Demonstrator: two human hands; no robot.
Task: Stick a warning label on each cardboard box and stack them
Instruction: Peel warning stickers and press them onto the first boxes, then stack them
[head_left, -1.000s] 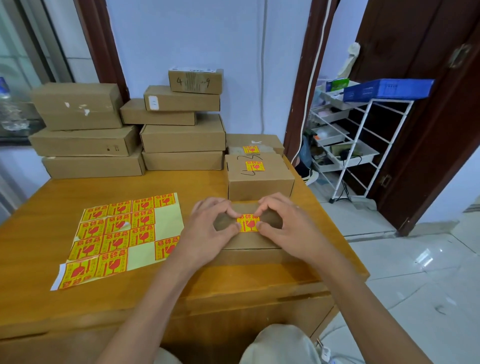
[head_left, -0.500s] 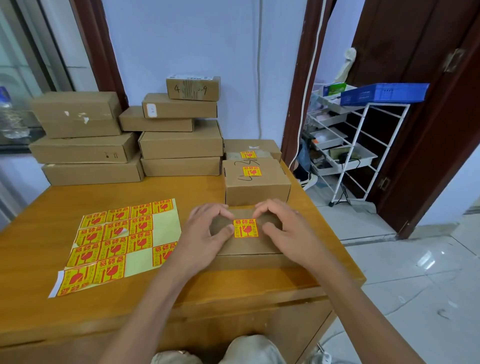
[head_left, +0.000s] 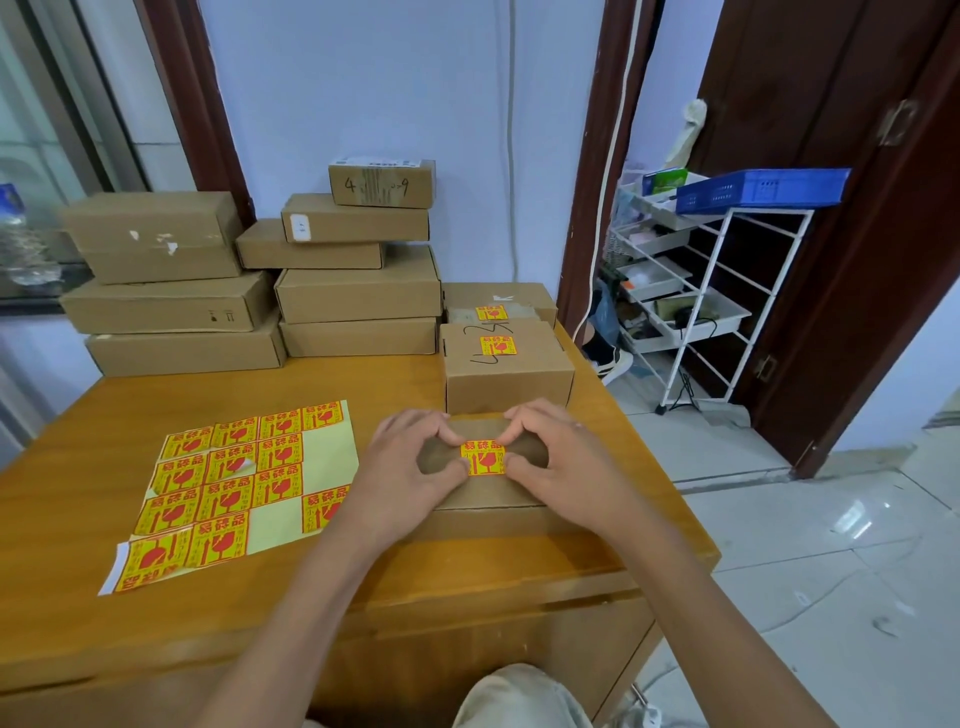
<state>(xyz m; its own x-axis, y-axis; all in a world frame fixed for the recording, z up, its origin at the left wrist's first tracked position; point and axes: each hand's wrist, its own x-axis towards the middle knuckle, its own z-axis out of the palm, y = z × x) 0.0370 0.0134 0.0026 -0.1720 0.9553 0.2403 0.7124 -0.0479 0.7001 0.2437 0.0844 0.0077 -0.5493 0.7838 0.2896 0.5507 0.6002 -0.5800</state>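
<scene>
A flat cardboard box (head_left: 483, 493) lies near the table's front right edge with a yellow-and-red warning label (head_left: 484, 458) on its top. My left hand (head_left: 410, 467) and my right hand (head_left: 561, 462) rest on the box on either side of the label, fingertips and thumbs pressing at its edges. Behind it stands a labelled box (head_left: 509, 371) with handwriting on top, and a second labelled box (head_left: 498, 304) further back. A sheet of warning labels (head_left: 234, 483) lies to the left on the table.
Piles of unlabelled cardboard boxes stand at the back left (head_left: 166, 291) and back middle (head_left: 358, 265) against the wall. The wooden table (head_left: 104, 613) ends at the right; beyond it are a white wire shelf (head_left: 691, 306) with a blue crate (head_left: 763, 189) and tiled floor.
Both hands stay on the box at the label; the fingers have shifted slightly around its edges. The view has tilted up a little.
</scene>
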